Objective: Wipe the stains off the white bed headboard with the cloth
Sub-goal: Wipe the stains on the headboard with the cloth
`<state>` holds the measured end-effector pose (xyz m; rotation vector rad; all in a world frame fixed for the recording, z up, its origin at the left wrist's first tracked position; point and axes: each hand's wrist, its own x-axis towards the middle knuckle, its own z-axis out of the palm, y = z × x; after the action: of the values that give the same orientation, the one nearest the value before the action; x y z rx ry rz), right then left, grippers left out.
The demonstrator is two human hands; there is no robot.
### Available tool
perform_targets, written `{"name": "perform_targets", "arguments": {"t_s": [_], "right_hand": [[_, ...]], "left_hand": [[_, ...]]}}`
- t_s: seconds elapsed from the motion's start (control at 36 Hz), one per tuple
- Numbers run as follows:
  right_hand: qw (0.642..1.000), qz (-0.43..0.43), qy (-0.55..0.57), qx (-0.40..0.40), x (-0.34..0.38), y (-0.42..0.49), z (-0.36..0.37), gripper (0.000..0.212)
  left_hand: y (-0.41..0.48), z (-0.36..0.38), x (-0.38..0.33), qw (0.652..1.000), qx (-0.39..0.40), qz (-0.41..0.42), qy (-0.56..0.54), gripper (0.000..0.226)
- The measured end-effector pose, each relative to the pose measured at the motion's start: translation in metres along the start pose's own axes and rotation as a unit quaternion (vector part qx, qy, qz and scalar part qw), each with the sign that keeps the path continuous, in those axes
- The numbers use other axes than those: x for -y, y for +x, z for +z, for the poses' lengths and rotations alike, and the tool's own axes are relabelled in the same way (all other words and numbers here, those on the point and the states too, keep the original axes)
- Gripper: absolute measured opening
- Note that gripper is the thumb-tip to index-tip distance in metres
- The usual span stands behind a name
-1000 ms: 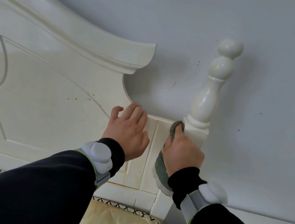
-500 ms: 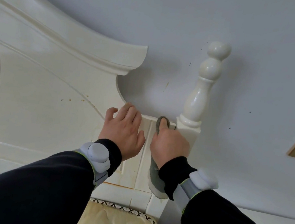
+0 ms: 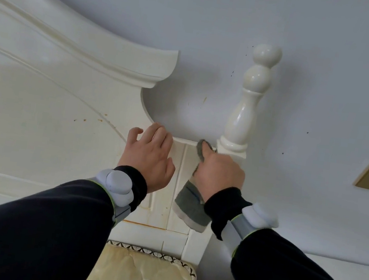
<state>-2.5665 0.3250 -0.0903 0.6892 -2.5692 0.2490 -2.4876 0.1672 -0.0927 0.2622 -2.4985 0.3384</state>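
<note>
Over the last second the right hand (image 3: 219, 173) has slid the grey folded cloth (image 3: 191, 202) a little leftward. It has moved off the foot of the glossy white turned corner post (image 3: 240, 121) and onto the top edge of the narrow upright panel beside it. The left hand (image 3: 150, 158) has stayed put.

The right hand's fingers curl round the cloth, and the forefinger (image 3: 208, 146) pins its upper fold on that edge, probably to put pressure on one small spot. The rest of the cloth hangs below the wrist against the panel.

The left hand lies flat with straight fingers and holds nothing. It rests on the white carved wooden headboard (image 3: 52, 109) just beside the right hand without touching it, and looks like a brace for leaning in.

Further left, small orange specks (image 3: 84, 120) still dot the large carved panel. A thin rust-coloured line (image 3: 143, 224) runs along the lower rail under the wrists, so much of the wiping seems left to do.

Dark flecks also mark the pale grey wall (image 3: 308, 62) behind. A beige quilted mattress (image 3: 143, 274) sits below.
</note>
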Motion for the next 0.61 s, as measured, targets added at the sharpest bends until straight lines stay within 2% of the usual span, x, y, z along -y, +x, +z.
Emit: {"name": "perform_targets", "arguments": {"t_s": [0.11,0.25,0.33,0.42,0.61], "right_hand": [[1.000,0.013,0.015,-0.003,0.008,-0.005,-0.003,0.055],[0.998,-0.033,0.037,0.028,0.026,-0.003,0.000,0.068],[0.999,-0.003,0.034,0.021,0.017,-0.005,-0.001,0.068],[0.999,0.047,0.021,0.001,0.008,-0.005,-0.002,0.058],[0.999,0.002,0.033,0.040,0.023,-0.007,0.005,0.066]], "left_hand": [[-0.001,-0.001,-0.001,1.000,0.010,0.006,0.013,0.045],[0.000,-0.001,-0.002,1.000,0.012,0.003,0.014,0.044],[-0.001,-0.001,0.002,1.000,0.010,0.008,0.018,0.047],[-0.001,-0.001,0.002,1.000,0.010,0.005,0.013,0.050],[0.001,0.005,-0.001,1.000,0.001,-0.004,0.000,0.050]]}}
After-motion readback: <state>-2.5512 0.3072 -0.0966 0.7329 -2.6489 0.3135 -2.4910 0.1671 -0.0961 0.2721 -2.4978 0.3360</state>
